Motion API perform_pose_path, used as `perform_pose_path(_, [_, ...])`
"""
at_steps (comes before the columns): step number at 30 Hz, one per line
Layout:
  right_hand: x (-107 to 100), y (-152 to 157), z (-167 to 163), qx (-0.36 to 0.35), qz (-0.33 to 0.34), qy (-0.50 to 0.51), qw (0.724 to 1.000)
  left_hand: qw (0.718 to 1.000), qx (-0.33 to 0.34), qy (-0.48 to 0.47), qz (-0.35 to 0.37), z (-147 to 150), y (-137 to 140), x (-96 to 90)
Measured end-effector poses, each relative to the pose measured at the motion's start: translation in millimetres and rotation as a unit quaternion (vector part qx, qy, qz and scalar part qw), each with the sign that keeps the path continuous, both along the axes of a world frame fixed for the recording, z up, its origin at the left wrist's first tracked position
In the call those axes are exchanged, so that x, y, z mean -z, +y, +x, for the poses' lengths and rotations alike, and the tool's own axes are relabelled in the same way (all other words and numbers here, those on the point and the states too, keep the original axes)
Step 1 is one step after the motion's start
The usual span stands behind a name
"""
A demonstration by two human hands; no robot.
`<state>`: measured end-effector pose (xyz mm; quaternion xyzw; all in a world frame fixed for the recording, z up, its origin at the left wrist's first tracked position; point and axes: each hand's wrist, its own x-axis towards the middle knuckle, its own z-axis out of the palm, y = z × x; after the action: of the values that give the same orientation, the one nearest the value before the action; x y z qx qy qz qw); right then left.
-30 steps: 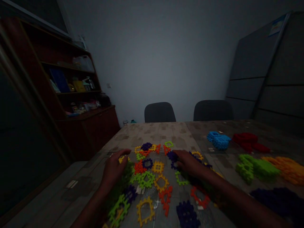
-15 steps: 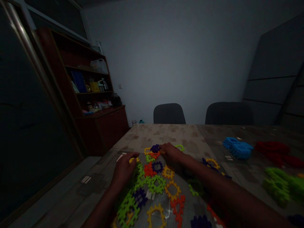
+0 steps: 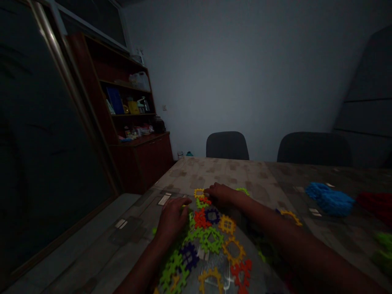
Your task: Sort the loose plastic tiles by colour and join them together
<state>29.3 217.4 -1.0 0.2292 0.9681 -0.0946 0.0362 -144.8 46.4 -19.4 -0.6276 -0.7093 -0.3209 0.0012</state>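
My right hand reaches to the far end of a row of toothed plastic pieces, its fingers bent and pressed together. The fingertips meet the edge of a yellow window-frame piece; whatever lies under them is hidden. Beside the row on the left, my left hand rests low with thumb and fingers apart, partly covering green pieces. Between the hands are an orange piece, a dark purple ring and a yellow window piece. Nearer me lie a green piece and a purple one.
On the right of the patterned table lie a blue heap, a red heap and green pieces. My right forearm passes over more pieces. Two dark chairs stand behind the table, and a wooden cabinet stands left.
The view has turned slightly right, so the table contents sit further left to right differently framed. The purple piece by my right fingertips no longer shows. Both hands stay near the row.
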Motion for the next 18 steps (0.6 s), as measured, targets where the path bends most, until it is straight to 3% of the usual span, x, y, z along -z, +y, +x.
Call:
perform_pose_path(8, [-18, -33, 114, 0.006, -0.135, 0.042, 0.99, 1.0, 0.002, 0.015, -0.022, 11, 0, -2.4])
perform_pose_path(12, [-19, -45, 152, 0.048, -0.12, 0.072, 0.989, 0.999, 0.014, 0.015, -0.031, 16, -1, -4.6])
perform_pose_path(18, [-14, -63, 175, 0.094, -0.087, 0.12, 0.984, 0.999, 0.025, 0.01, -0.032, 12, -2, -5.7])
